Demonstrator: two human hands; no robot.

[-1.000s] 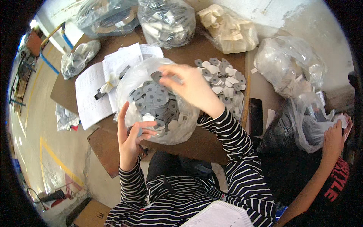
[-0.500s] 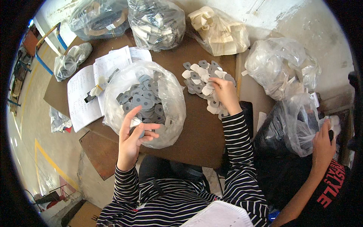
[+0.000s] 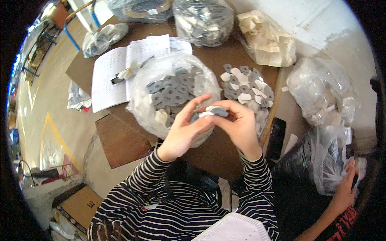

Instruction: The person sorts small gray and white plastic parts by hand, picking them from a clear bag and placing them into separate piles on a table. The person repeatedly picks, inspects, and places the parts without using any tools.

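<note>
Above the near edge of the brown table, my two hands meet over a small stack of flat grey-and-white die-cut pieces (image 3: 217, 111). My left hand (image 3: 183, 130) pinches the stack's left end, its index finger raised. From the other side my right hand (image 3: 240, 125) grips the same pieces with thumb and fingers. Behind my left hand stands an open clear plastic bag (image 3: 207, 76) holding many grey pieces (image 3: 172, 89) with dark centres. Right of the bag, a loose pile of grey and white pieces (image 3: 245, 89) is spread on the table.
An open notebook (image 3: 106, 78) lies left of the bag. Filled plastic bags (image 3: 203, 22) line the table's back. At the right rest a dark phone-like slab (image 3: 276, 138) and more bags (image 3: 321, 90). A co-worker's hand (image 3: 346, 186) touches a plastic bag at lower right.
My right hand has left the loose pile and come left to my left hand. Both now hold pieces together. The view has shifted, so the table appears further right.
</note>
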